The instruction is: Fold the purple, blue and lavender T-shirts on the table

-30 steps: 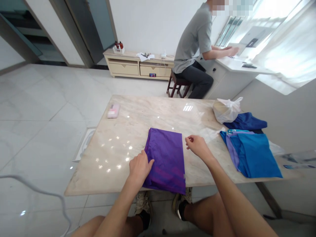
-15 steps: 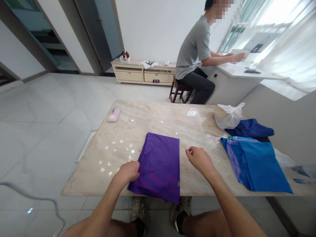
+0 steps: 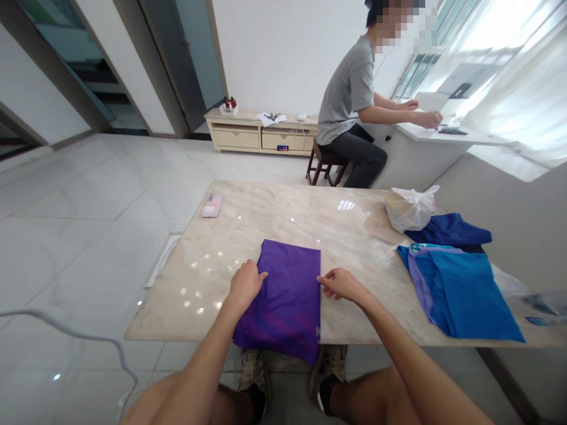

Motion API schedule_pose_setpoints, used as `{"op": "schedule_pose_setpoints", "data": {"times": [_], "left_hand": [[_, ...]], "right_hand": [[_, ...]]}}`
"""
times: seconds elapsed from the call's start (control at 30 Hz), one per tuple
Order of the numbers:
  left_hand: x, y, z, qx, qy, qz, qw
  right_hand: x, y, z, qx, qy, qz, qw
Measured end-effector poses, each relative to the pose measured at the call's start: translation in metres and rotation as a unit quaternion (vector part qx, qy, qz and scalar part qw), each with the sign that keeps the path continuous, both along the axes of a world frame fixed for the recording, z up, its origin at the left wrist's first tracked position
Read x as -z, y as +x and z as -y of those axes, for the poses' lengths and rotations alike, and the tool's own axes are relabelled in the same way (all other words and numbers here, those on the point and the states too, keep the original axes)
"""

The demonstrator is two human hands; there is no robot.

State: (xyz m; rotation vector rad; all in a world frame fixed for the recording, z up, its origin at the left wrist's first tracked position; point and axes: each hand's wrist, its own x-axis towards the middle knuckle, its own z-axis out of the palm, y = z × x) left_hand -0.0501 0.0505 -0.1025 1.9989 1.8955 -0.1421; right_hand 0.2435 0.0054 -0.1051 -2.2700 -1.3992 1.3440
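Note:
A folded purple cloth garment (image 3: 287, 301) lies at the near middle of the marble table (image 3: 354, 319), its lower end hanging over the near edge. My left hand (image 3: 245, 287) rests on the cloth's left part without gripping it. My right hand (image 3: 341, 284) sits beside the cloth, fingertips reaching its right edge. To the right lies a folded stack of blue and lilac garments (image 3: 463, 292), out of reach of both hands.
Behind the stack are a navy cloth (image 3: 449, 230) and a white plastic bag (image 3: 410, 208). A pink package (image 3: 212, 205) lies at the table's far left. A seated person (image 3: 348, 94) works at a white desk (image 3: 425, 133) beyond the table.
My left hand has moved up from the cloth's lower left edge onto the cloth. My right hand has moved left to the cloth's right edge. The cloth's edges look straighter.

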Motion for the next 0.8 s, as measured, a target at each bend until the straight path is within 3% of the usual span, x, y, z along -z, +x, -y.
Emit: {"op": "schedule_pose_setpoints", "data": {"times": [0.23, 0.4, 0.57, 0.7, 0.8], "left_hand": [[0.032, 0.001, -0.018, -0.080, -0.042, 0.149, 0.985], [0.035, -0.015, -0.020, -0.097, -0.062, 0.237, 0.965], [0.015, -0.021, -0.017, -0.103, -0.072, 0.379, 0.917], [-0.013, -0.022, -0.007, -0.090, -0.049, 0.491, 0.865], [-0.039, -0.024, 0.013, -0.086, -0.007, 0.565, 0.821]], "right_hand": [[0.021, -0.016, 0.006, 0.011, -0.041, -0.058, 0.997], [0.030, -0.025, 0.014, 0.035, 0.000, -0.072, 0.997], [0.019, -0.021, 0.016, 0.061, 0.119, -0.109, 0.985], [-0.006, -0.012, 0.020, 0.082, 0.235, -0.131, 0.960], [-0.032, -0.008, 0.032, 0.098, 0.305, -0.149, 0.936]]}}
